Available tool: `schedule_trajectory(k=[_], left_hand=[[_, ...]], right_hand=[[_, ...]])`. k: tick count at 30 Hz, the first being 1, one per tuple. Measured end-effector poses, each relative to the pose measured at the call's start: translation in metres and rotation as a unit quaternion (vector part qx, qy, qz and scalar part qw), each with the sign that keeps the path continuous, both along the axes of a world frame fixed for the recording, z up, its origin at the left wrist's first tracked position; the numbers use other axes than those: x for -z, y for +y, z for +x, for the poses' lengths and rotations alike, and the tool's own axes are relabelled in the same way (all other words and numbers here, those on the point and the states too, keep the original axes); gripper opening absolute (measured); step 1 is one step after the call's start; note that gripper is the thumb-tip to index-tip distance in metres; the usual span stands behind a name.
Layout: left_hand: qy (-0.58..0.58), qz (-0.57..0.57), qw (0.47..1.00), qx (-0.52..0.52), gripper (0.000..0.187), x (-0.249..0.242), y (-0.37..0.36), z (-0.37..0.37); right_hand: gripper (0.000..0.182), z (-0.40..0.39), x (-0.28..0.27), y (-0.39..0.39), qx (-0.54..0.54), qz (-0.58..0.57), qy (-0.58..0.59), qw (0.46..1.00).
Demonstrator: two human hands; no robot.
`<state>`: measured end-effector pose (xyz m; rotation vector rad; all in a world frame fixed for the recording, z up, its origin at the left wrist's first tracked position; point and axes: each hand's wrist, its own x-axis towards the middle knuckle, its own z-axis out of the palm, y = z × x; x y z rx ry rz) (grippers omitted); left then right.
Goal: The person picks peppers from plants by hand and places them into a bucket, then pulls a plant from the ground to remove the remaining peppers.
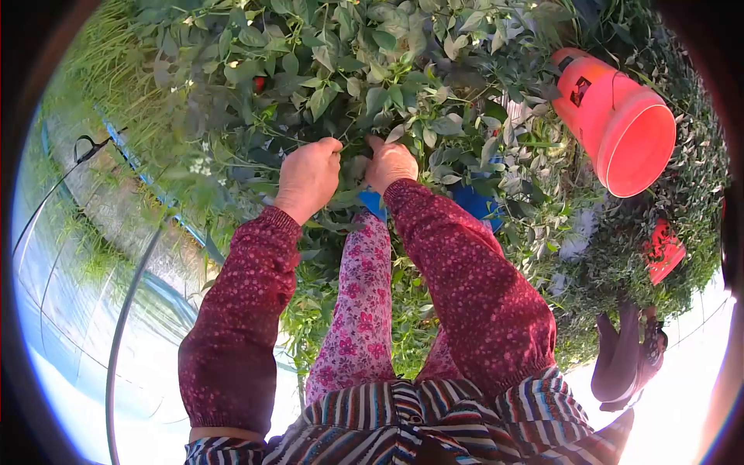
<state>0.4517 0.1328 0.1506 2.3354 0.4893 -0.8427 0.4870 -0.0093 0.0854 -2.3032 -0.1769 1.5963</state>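
Both of my hands reach into leafy green plants (322, 97) at the upper middle. My left hand (308, 177) is closed, its thumb and index finger pressed together by the stems; what they hold, if anything, is too small to name. Just right of it, my right hand (390, 164) has its fingers partly hidden among the leaves, so its grip cannot be made out. The hands are close but apart. A small red fruit (260, 82) hangs in the foliage to the upper left of my left hand.
A red bucket (612, 116) lies tilted among plants at the upper right, its mouth facing down-right. Below it is another red container (664, 252). Another person (620, 356) is at the lower right. A curved pole (128, 310) and blue tubing (139, 167) are on the left.
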Motion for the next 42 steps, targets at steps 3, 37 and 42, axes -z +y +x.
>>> schedule_trajectory(k=[3,37,42], left_hand=[[-0.001,-0.023,0.998,-0.063,0.02,-0.004,-0.008,-0.005],[-0.13,-0.079,0.988,0.005,0.024,-0.077,-0.048,-0.074],[-0.121,-0.067,0.983,0.117,0.022,-0.09,-0.096,-0.07]], right_hand=[[0.053,0.006,-0.002,0.012,-0.001,-0.062,0.003,0.998],[0.033,0.026,-0.077,-0.06,-0.006,0.036,-0.207,0.978],[0.02,0.055,-0.066,-0.089,0.408,0.043,-0.002,0.912]])
